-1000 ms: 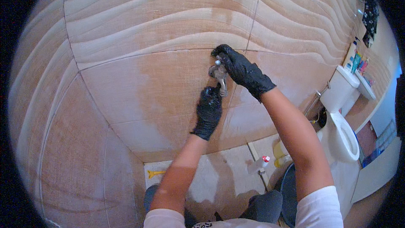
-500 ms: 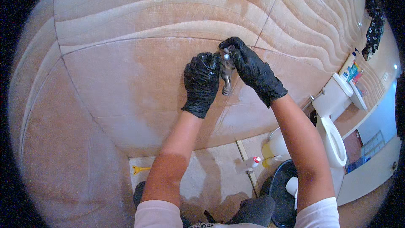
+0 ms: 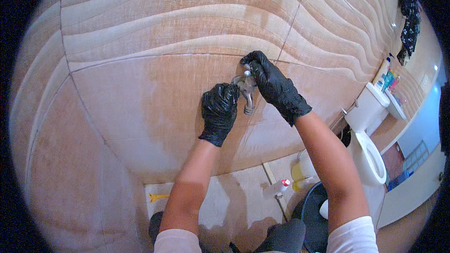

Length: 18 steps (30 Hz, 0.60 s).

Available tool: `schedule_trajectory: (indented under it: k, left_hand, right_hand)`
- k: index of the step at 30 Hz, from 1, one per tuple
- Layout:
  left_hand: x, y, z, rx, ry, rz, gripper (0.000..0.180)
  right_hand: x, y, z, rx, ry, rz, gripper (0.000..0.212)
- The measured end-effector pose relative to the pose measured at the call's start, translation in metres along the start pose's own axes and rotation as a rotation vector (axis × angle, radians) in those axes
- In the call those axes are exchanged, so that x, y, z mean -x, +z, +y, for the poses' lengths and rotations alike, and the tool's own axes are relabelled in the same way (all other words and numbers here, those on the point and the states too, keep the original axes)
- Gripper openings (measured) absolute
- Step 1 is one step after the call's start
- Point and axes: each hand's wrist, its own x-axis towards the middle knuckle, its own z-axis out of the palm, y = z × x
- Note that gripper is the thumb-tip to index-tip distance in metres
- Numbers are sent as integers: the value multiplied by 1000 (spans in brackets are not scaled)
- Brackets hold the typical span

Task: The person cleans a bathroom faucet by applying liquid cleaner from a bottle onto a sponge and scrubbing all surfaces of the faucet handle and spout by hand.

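Observation:
A metal faucet [image 3: 249, 104] sticks out of the tiled wall in front of me, its ribbed spout end pointing down. Both my hands wear wet-looking black gloves. My right hand [image 3: 277, 86] is closed around the faucet's upper right side, by a shiny rounded tip. To the left of the faucet, my left hand [image 3: 219, 113] is closed, its fingertips against a greyish bit at the faucet's upper left. Whether that bit is the faucet's handle or something held, I cannot tell. Fingers partly hide the faucet's top.
Below on the floor are a yellow-handled tool [image 3: 158, 197], a white bottle with a red cap [image 3: 284, 184] and a dark tub [image 3: 315, 220] holding something white. A white toilet [image 3: 370, 159] stands at right, with bottles [image 3: 385, 80] on its tank. Dark patterned cloth [image 3: 409, 23] hangs beyond.
My left hand has moved lower relative to the faucet, showing more of the faucet's left side. My right hand stays at its top. The whole view has tilted slightly upward.

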Motion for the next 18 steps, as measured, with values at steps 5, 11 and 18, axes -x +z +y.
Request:
schedule_trajectory:
  k: [5, 11, 18]
  left_hand:
    - [1, 5, -1, 109, 20, 121, 3]
    - [-39, -11, 4, 2, 75, 182, 7]
    - [-15, -18, -9, -27, 255, -5, 38]
  right_hand:
    - [2, 1, 5, -39, 59, -18, 22]
    - [2, 11, 0, -90, -14, 69, 22]
    - [1, 0, 0, -69, 115, -11, 27]
